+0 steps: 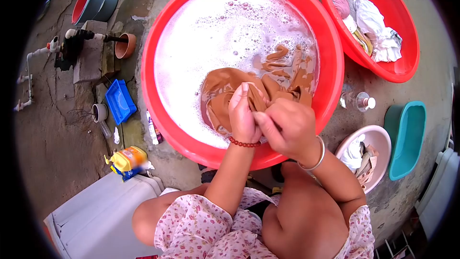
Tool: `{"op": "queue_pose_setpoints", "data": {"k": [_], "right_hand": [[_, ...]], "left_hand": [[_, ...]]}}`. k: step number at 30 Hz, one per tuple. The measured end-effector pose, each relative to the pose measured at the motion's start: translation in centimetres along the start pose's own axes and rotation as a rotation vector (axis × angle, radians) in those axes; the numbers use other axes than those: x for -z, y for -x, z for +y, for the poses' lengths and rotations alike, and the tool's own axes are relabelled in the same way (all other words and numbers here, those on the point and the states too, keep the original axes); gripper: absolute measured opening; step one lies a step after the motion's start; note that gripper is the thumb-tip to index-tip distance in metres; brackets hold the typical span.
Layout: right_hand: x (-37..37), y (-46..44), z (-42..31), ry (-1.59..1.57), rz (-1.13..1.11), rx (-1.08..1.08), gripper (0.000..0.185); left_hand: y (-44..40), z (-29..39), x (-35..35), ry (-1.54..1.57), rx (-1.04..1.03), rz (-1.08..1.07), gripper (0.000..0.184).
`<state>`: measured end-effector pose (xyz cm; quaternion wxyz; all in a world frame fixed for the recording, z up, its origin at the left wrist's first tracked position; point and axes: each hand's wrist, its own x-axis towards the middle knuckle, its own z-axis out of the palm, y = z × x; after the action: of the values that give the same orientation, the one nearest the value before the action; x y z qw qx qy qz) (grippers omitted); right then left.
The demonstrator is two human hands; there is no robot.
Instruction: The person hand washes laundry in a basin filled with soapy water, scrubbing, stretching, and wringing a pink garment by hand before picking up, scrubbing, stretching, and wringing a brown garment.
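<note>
A brown garment [220, 91] lies partly in soapy water inside a large red basin [160, 115]. My left hand [243, 115], with a red bead bracelet at the wrist, grips a bunched part of the cloth over the near side of the basin. Pressed against it, my right hand [290, 124] is closed in a fist on the same cloth; a silver bangle circles that wrist. Wet folds of the garment spread toward the right wall of the basin. White foam and bubbles cover much of the water.
A second red basin [407, 52] holds white clothes [371, 19]. To the right stand a clear bottle [357, 101], a pink basin [381, 139] with clothes and a teal tub [407, 139]. On the left are a yellow bottle [129, 158], a blue tray [120, 100] and a bucket [103, 2].
</note>
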<state>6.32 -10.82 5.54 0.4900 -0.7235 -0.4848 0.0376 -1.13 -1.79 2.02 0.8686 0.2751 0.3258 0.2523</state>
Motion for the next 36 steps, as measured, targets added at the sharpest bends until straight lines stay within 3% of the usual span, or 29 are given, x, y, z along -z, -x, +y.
{"op": "queue_pose_setpoints", "data": {"k": [1,3,5,6,9,10,11,13,14,15,17,19,20,21,23,25,28,29,31,33,35,36], "right_hand": [[-0.4,-0.1,-2.3,0.032,-0.181,0.085,0.022],[-2.3,0.1,-1.1,0.045,-0.03,0.117,0.026],[-2.5,-1.4,2.2,0.16,-0.072,-0.075,0.022],[-2.6,-1.5,3.2,0.12,-0.116,-0.18,0.022],[-3.2,-0.8,0.3,0.091,-0.014,-0.098,0.022],[-3.2,-0.5,-0.1,0.1,-0.006,-0.097,0.022],[-3.2,0.1,-0.6,0.06,-0.016,-0.049,0.022],[-3.4,1.4,-1.0,-0.027,-0.046,0.046,0.022],[-3.7,0.7,1.0,-0.101,-0.025,-0.047,0.027],[-2.9,0.1,2.6,-0.108,-0.134,-0.339,0.035],[-2.2,0.4,5.6,-0.486,-0.279,-0.399,0.052],[-2.1,2.7,5.2,-0.54,-0.481,-0.344,0.072],[-2.2,3.5,5.2,-0.233,-0.54,-0.152,0.067],[-2.0,3.6,5.6,-0.233,-0.539,-0.147,0.067],[-1.4,3.2,6.3,0.21,-0.633,-0.141,0.056],[-1.3,2.3,8.8,-0.013,-0.475,-0.307,0.048],[-0.5,-1.0,10.4,0.032,-0.368,-0.363,0.05],[-0.3,-1.2,11.1,0.2,-0.313,-0.216,0.05],[0.7,-1.5,11.7,0.431,-0.261,-0.224,0.05],[1.4,-1.5,12.5,0.494,-0.266,-0.307,0.055],[1.1,-1.6,12.4,0.558,-0.269,-0.39,0.061],[0.3,-1.3,11.5,0.685,-0.444,-0.32,0.065]], "left_hand": [[-0.3,-0.9,2.0,0.103,0.073,-0.149,0.026],[-0.6,-3.1,5.1,0.381,0.231,-0.45,0.026],[2.7,-0.6,-3.2,0.124,0.29,0.272,0.029],[2.4,-1.7,-1.1,0.146,0.312,0.112,0.033],[2.2,-0.9,-1.6,0.157,0.241,0.246,0.025],[0.5,-1.8,3.0,0.152,0.26,0.019,0.027],[0.3,-0.9,2.4,0.153,0.264,0.017,0.027],[0.8,0.4,0.8,0.111,0.2,0.172,0.037],[0.8,0.9,-0.3,0.179,0.057,0.271,0.036],[1.3,2.4,-1.2,0.229,0.069,0.212,0.037],[2.2,5.5,-2.5,0.121,-0.086,0.117,0.038],[2.7,8.7,-2.9,0.148,-0.223,0.069,0.038],[3.2,10.2,-2.6,0.169,-0.277,0.048,0.038],[3.4,11.3,-2.4,0.191,-0.327,0.025,0.038],[4.1,12.6,-2.9,0.167,-0.418,-0.04,0.037],[4.1,12.9,-3.0,0.145,-0.519,-0.099,0.036],[3.0,12.9,-2.8,-0.056,-0.734,-0.022,0.029],[2.3,12.7,-1.7,-0.185,-0.809,0.017,0.027],[0.8,11.1,-0.7,-0.467,-0.908,0.239,0.025],[-0.8,8.8,2.6,-0.738,-0.655,0.242,0.025],[-2.9,6.1,4.1,-1.425,-0.691,0.065,0.025],[-2.9,4.2,4.5,-1.629,-0.576,0.068,0.024]]}}
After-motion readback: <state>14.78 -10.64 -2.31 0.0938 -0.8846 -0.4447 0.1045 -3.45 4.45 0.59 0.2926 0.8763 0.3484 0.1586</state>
